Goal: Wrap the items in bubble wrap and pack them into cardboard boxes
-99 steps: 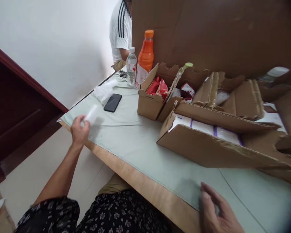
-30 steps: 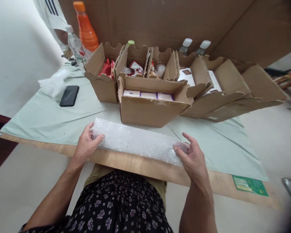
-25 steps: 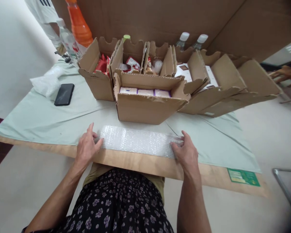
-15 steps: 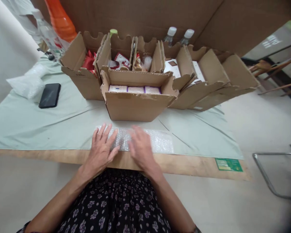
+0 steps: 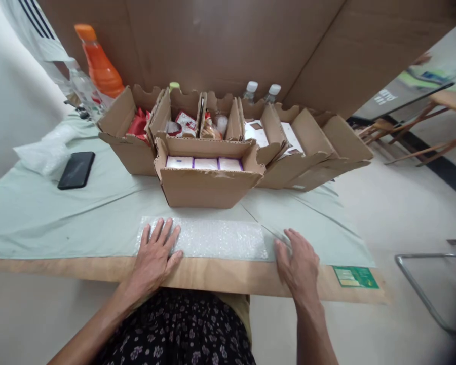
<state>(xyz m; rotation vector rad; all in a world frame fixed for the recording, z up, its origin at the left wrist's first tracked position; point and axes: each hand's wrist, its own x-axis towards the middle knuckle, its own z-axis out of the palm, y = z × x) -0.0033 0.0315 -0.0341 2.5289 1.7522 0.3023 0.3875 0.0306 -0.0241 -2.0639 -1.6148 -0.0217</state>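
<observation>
A strip of bubble wrap (image 5: 220,238) lies flat along the front of the green cloth (image 5: 110,223). On its left end rests my left hand (image 5: 155,256), palm down with fingers spread. Past the strip's right end is my right hand (image 5: 298,263), fingers stretched out, holding nothing, over the cloth and the wooden table edge. Just behind the bubble wrap stands an open cardboard box (image 5: 209,187) with three white, purple-edged packs (image 5: 205,163) showing inside.
Several open cardboard bins (image 5: 125,154) stand in a row behind, with packets inside. A black phone (image 5: 76,170) and crumpled bubble wrap (image 5: 45,154) lie at the left, an orange bottle (image 5: 102,71) behind. A green card (image 5: 356,277) sits on the table's right front edge.
My right hand has swept right, from the middle of the bubble wrap to beyond its right end. My left hand stays on the left end. The view has tilted up slightly.
</observation>
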